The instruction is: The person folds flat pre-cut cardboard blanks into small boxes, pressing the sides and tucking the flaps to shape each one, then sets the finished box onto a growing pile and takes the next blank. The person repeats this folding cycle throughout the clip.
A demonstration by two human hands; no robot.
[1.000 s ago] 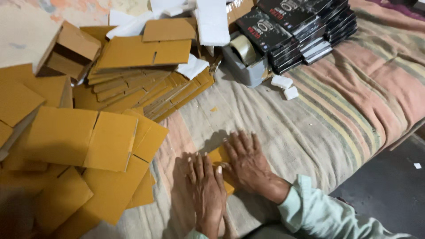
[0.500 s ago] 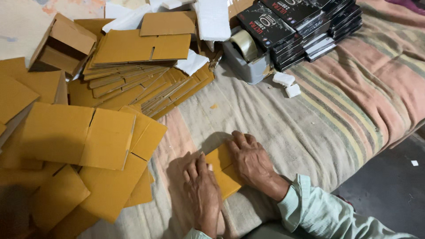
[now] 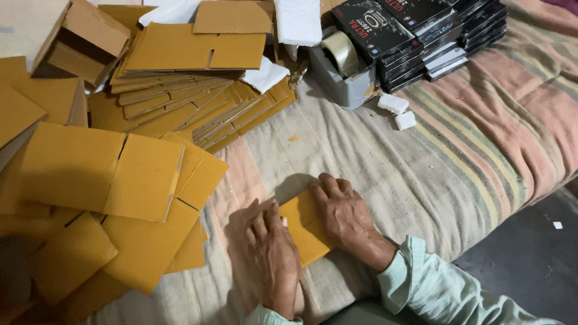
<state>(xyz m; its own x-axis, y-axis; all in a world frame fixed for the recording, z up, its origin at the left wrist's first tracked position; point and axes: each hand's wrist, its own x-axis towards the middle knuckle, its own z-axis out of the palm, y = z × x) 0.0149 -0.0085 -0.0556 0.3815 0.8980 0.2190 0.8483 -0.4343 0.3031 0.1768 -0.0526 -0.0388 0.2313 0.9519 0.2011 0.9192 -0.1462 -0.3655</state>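
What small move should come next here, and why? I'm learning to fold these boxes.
Probably lift the far edge of the flat cardboard piece with the right hand while the left hand pins it: both palms lie flat on it on the striped blanket, and it is unopened.

Both hands (image 3: 274, 259) (image 3: 346, 216) cover much of the yellow card (image 3: 304, 232) (its full outline cannot be told). The flat cartons (image 3: 90, 168) run off the left edge; the black boxes (image 3: 421, 30) off the top.
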